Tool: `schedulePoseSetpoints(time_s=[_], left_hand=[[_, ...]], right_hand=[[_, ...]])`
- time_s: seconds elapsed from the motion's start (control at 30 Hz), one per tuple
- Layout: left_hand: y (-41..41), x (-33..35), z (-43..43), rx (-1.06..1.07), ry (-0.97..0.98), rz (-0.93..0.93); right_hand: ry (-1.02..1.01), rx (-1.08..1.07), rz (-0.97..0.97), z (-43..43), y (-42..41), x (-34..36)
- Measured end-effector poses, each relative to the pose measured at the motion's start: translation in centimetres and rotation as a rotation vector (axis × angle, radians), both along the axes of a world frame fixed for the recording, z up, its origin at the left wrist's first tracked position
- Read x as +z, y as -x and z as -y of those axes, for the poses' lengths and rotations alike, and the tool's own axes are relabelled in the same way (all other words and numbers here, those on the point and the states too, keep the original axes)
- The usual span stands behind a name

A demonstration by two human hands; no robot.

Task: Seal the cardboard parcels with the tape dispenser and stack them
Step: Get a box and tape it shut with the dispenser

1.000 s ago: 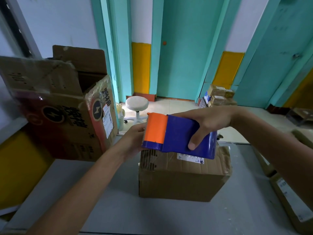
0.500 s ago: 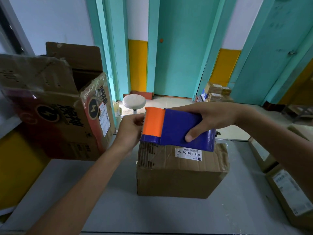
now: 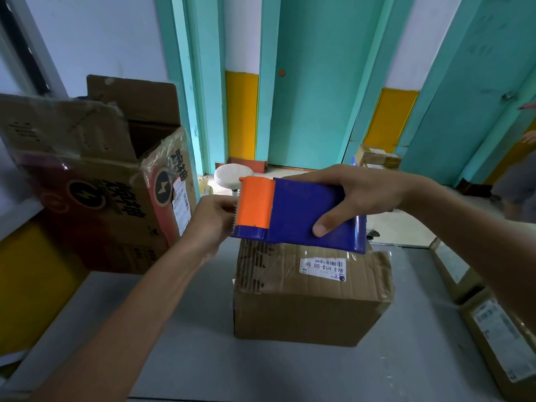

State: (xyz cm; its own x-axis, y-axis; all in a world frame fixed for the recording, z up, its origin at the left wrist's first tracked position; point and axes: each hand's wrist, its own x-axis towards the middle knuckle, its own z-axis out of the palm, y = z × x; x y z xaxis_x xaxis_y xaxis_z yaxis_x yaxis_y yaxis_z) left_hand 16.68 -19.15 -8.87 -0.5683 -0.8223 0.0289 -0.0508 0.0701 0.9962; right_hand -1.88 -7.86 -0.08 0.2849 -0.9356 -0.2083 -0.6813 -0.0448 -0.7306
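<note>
1 tape dispenser (image 3: 298, 216) in right hand (image 3: 358, 195)

Dim, even indoor light; brightest on the floor (image 3: 406, 230) beyond the grey table (image 3: 261, 372); soft forearm shadows lie on the tabletop; clear tape on the parcel (image 3: 313, 314) shows faint sheen; wide-angle distortion bows the edges; corners look soft.

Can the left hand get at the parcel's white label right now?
Probably yes: the left hand hovers just left of the parcel, and the white label lies uncovered on top, clear of the tape dispenser.
</note>
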Motion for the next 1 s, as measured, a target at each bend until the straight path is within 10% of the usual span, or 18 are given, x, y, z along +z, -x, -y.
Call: schedulePoseSetpoints(time_s=[1.0], left_hand=[[-4.5, 1.7, 4.9, 0.04, -0.347, 0.095]], right_hand=[[-0.505, -0.39, -0.177, 3.2, 8.6, 0.8]])
